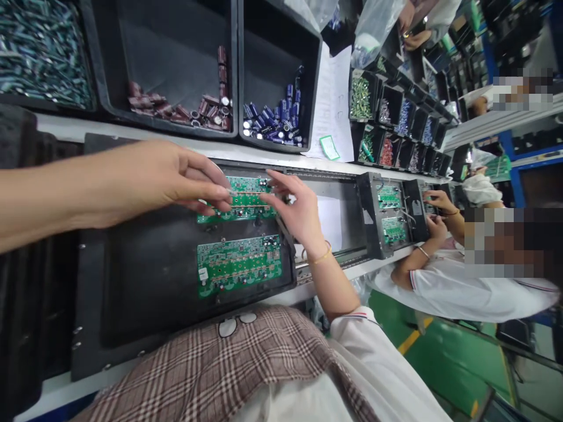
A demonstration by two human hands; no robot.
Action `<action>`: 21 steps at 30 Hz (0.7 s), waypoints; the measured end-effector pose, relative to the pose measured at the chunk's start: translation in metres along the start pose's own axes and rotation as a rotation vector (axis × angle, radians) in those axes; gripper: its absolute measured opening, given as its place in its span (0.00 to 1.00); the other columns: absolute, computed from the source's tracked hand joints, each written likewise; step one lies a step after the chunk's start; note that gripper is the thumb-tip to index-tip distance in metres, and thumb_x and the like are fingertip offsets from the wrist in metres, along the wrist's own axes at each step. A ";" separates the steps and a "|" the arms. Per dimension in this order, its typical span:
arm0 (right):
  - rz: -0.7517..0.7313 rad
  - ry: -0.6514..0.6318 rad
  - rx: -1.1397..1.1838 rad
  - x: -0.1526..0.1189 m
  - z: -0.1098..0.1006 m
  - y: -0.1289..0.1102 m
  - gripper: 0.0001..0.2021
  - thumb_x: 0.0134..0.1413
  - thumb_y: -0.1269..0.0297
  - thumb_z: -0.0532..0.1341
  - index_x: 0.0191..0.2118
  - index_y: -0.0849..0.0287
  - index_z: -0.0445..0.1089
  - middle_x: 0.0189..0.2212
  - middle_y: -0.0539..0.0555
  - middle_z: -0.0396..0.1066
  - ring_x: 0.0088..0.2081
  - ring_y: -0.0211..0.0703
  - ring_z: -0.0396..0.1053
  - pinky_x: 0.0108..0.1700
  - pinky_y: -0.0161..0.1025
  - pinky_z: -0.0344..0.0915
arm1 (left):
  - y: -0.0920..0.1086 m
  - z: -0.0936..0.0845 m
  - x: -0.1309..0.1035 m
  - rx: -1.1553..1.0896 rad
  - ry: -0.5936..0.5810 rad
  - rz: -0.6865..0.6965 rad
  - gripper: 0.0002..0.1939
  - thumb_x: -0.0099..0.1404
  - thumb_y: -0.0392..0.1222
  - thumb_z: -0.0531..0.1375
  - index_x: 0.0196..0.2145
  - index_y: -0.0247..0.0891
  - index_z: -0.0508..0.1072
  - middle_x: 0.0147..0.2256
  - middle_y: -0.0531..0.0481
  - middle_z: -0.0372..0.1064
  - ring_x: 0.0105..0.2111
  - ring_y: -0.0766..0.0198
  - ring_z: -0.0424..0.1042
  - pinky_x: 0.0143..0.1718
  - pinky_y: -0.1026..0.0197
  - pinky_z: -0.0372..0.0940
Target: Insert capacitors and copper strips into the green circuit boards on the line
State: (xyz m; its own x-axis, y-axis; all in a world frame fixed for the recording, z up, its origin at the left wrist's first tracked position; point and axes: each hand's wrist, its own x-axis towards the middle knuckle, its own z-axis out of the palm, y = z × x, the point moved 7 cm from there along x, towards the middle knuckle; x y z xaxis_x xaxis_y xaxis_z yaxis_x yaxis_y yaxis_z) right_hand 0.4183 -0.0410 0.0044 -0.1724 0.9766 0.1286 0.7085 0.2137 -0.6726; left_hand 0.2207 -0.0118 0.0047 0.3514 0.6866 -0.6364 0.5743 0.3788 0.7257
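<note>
My left hand (pixel 176 181) reaches in from the left over the upper green circuit board (pixel 246 199), its thumb and fingers pinched round something small that I cannot make out. Over the right end of that board is my right hand (pixel 297 205), with thumb and fingers apart and nothing visible between them. Just below lies a lower green circuit board (pixel 240 265), with a white label at its left end. Both boards lie in a black tray (pixel 149 281). Part of the upper board is hidden by my left hand.
Black bins along the back hold teal parts (pixel 41 53), brown cylinders (pixel 176 111) and blue cylinders (pixel 277 120). A paper sheet (pixel 332 99) and small parts bins (pixel 387 126) stand further right. Beyond a second tray with boards (pixel 391 211), a person in white (pixel 475 287) works with both hands.
</note>
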 end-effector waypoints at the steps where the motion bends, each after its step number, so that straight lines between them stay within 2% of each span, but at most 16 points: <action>1: -0.029 -0.008 0.106 -0.006 -0.002 -0.013 0.16 0.63 0.65 0.67 0.56 0.52 0.73 0.46 0.51 0.79 0.43 0.38 0.77 0.49 0.41 0.76 | 0.004 0.008 -0.001 0.033 -0.036 0.048 0.25 0.51 0.58 0.64 0.41 0.38 0.79 0.37 0.49 0.78 0.44 0.51 0.77 0.51 0.50 0.70; 3: -0.068 0.033 0.221 -0.019 -0.011 -0.031 0.13 0.63 0.62 0.67 0.53 0.52 0.74 0.43 0.50 0.80 0.41 0.37 0.78 0.46 0.39 0.78 | 0.013 0.021 -0.002 0.075 -0.099 0.146 0.26 0.51 0.62 0.62 0.40 0.41 0.80 0.37 0.50 0.78 0.44 0.50 0.77 0.49 0.53 0.71; 6: -0.083 0.240 0.215 -0.039 -0.037 -0.036 0.03 0.63 0.62 0.67 0.38 0.54 0.78 0.36 0.48 0.80 0.37 0.37 0.77 0.43 0.39 0.77 | 0.041 0.036 0.013 0.200 -0.152 0.338 0.26 0.55 0.61 0.61 0.45 0.44 0.80 0.44 0.50 0.79 0.48 0.52 0.76 0.53 0.55 0.69; 8: -0.057 0.358 0.175 -0.051 -0.056 -0.026 0.02 0.62 0.64 0.68 0.36 0.53 0.78 0.34 0.48 0.80 0.36 0.37 0.77 0.41 0.39 0.77 | 0.069 0.038 0.037 0.391 -0.082 0.486 0.31 0.57 0.58 0.62 0.54 0.42 0.77 0.54 0.47 0.76 0.55 0.51 0.72 0.60 0.54 0.64; 9: -0.039 0.387 0.148 -0.057 -0.063 -0.020 0.02 0.62 0.65 0.68 0.36 0.52 0.78 0.34 0.48 0.80 0.36 0.38 0.77 0.40 0.40 0.77 | 0.083 0.037 0.055 0.497 0.003 0.520 0.35 0.57 0.57 0.63 0.60 0.39 0.74 0.59 0.44 0.72 0.59 0.49 0.69 0.63 0.52 0.61; 10: -0.022 0.399 0.120 -0.062 -0.068 -0.015 0.02 0.62 0.65 0.68 0.36 0.52 0.79 0.34 0.48 0.80 0.36 0.38 0.77 0.39 0.40 0.77 | 0.095 0.034 0.074 0.587 0.103 0.505 0.39 0.59 0.57 0.62 0.65 0.34 0.68 0.64 0.39 0.66 0.63 0.45 0.65 0.66 0.50 0.57; 12: -0.008 0.365 0.074 -0.075 -0.071 -0.007 0.04 0.63 0.66 0.67 0.38 0.52 0.80 0.35 0.49 0.80 0.36 0.38 0.77 0.39 0.39 0.77 | 0.109 0.027 0.115 0.649 0.267 0.334 0.48 0.63 0.60 0.59 0.72 0.27 0.56 0.70 0.31 0.53 0.69 0.37 0.54 0.68 0.44 0.52; 14: -0.015 0.291 0.046 -0.090 -0.065 -0.002 0.07 0.66 0.68 0.63 0.42 0.52 0.80 0.38 0.51 0.80 0.39 0.38 0.78 0.42 0.38 0.77 | 0.116 0.028 0.144 0.628 0.321 0.209 0.53 0.64 0.67 0.56 0.74 0.29 0.46 0.74 0.34 0.41 0.72 0.36 0.41 0.70 0.38 0.44; 16: -0.019 0.222 0.032 -0.107 -0.055 0.001 0.09 0.68 0.69 0.61 0.45 0.53 0.80 0.40 0.52 0.80 0.41 0.37 0.78 0.43 0.35 0.77 | 0.121 0.036 0.158 0.619 0.282 0.205 0.55 0.63 0.74 0.51 0.75 0.37 0.40 0.76 0.46 0.28 0.73 0.40 0.28 0.71 0.36 0.34; 18: 0.004 0.199 0.022 -0.124 -0.048 0.006 0.08 0.68 0.69 0.61 0.46 0.54 0.79 0.40 0.52 0.80 0.40 0.37 0.79 0.44 0.35 0.77 | 0.125 0.042 0.159 0.641 0.207 0.251 0.53 0.63 0.76 0.45 0.74 0.44 0.33 0.76 0.56 0.15 0.72 0.43 0.18 0.71 0.37 0.26; 20: 0.038 0.201 0.003 -0.138 -0.043 0.011 0.07 0.68 0.68 0.62 0.45 0.54 0.78 0.38 0.52 0.81 0.39 0.38 0.79 0.44 0.36 0.77 | 0.122 0.043 0.154 0.682 0.122 0.220 0.51 0.65 0.73 0.47 0.73 0.50 0.25 0.74 0.58 0.06 0.71 0.44 0.12 0.70 0.37 0.20; 21: 0.048 0.197 -0.010 -0.142 -0.040 0.013 0.06 0.68 0.67 0.62 0.43 0.54 0.77 0.37 0.52 0.81 0.38 0.39 0.79 0.44 0.36 0.76 | 0.116 0.044 0.151 0.716 0.051 0.172 0.51 0.68 0.69 0.51 0.73 0.51 0.24 0.74 0.56 0.07 0.72 0.43 0.13 0.70 0.35 0.20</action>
State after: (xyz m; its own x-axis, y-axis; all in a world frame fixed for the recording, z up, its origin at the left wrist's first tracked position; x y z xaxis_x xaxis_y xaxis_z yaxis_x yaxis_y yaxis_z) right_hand 0.4796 -0.1759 0.0061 -0.0014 0.9714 0.2376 0.7195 0.1660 -0.6743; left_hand 0.3725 0.1086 -0.0186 0.4553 0.7341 -0.5038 0.8622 -0.2223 0.4552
